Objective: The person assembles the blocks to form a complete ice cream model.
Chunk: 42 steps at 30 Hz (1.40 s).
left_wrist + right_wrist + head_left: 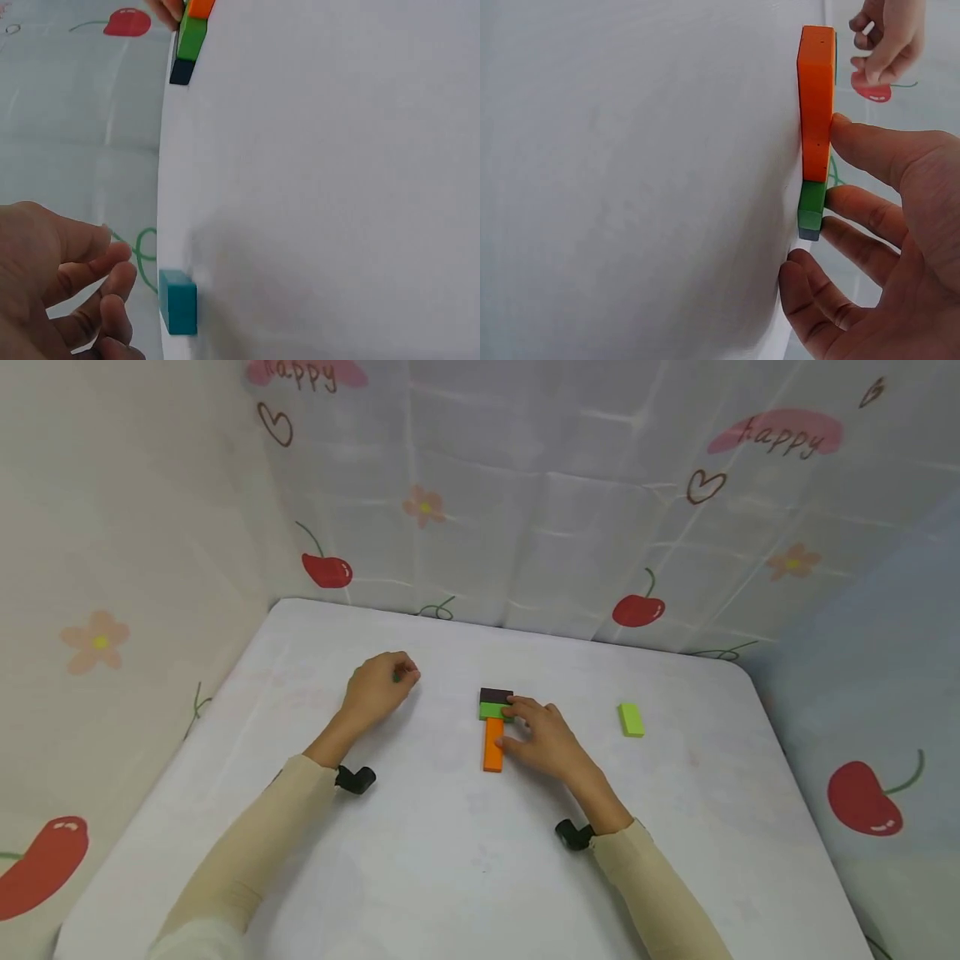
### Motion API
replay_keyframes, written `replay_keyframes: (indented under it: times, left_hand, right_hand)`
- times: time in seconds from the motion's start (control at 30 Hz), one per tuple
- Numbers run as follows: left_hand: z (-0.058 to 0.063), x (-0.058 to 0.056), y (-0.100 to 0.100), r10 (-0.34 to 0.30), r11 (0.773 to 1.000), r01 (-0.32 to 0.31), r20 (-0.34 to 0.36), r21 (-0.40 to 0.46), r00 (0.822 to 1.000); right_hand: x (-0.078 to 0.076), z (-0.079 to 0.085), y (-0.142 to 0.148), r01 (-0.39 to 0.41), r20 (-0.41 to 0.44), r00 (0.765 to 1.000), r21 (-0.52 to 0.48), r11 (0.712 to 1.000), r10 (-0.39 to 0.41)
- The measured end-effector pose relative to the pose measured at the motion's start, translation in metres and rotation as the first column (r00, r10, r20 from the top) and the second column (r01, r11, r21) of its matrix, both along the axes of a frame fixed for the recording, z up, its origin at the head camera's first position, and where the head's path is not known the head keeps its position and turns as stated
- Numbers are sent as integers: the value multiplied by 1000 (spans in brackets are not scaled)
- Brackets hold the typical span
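My left hand (pixel 381 687) hovers over the left part of the white table, its fingers loosely bent with nothing between them. Below it stands a teal block (pixel 178 302), apart from the fingertips and mostly hidden in the head view. Near the middle, a dark block (pixel 496 695) and a green block (pixel 492 711) lie side by side. An orange block (pixel 492 747) runs from the green one toward me, forming a T. My right hand (pixel 546 739) rests at their right side, thumb against the orange block, fingertips at the green and dark ones.
A lime-green block (pixel 632 720) lies to the right of my right hand. White sheeting (pixel 525 527) with printed cherries and flowers hangs behind the table (pixel 450 868). Black wrist cameras (pixel 356 779) sit below both hands.
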<state>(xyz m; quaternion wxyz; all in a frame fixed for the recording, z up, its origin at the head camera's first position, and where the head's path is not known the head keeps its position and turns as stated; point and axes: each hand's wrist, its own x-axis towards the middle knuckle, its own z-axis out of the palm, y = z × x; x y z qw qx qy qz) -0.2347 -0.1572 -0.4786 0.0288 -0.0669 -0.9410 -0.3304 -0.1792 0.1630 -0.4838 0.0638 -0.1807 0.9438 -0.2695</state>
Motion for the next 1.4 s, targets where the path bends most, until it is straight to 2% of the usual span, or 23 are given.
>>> replay_keyframes:
  times: [0.17,0.37,0.83,1.4]
  left_hand:
    - [-7,3,-31,110,994,-110,-10,-16,994]
    - [-14,8,-47,148,988,-146,33,-60,988]
    - [-20,4,-45,132,991,-129,70,-41,989]
    - [-17,4,-41,138,990,-139,91,-5,986]
  right_hand:
    - [2,1,0,-1,7,1000,-5,1000,1]
    - [3,2,0,9,16,1000,-3,1000,-9]
    - [1,-2,0,12,25,1000,-8,1000,-12]
    - [0,0,0,9,21,1000,-26,1000,-8]
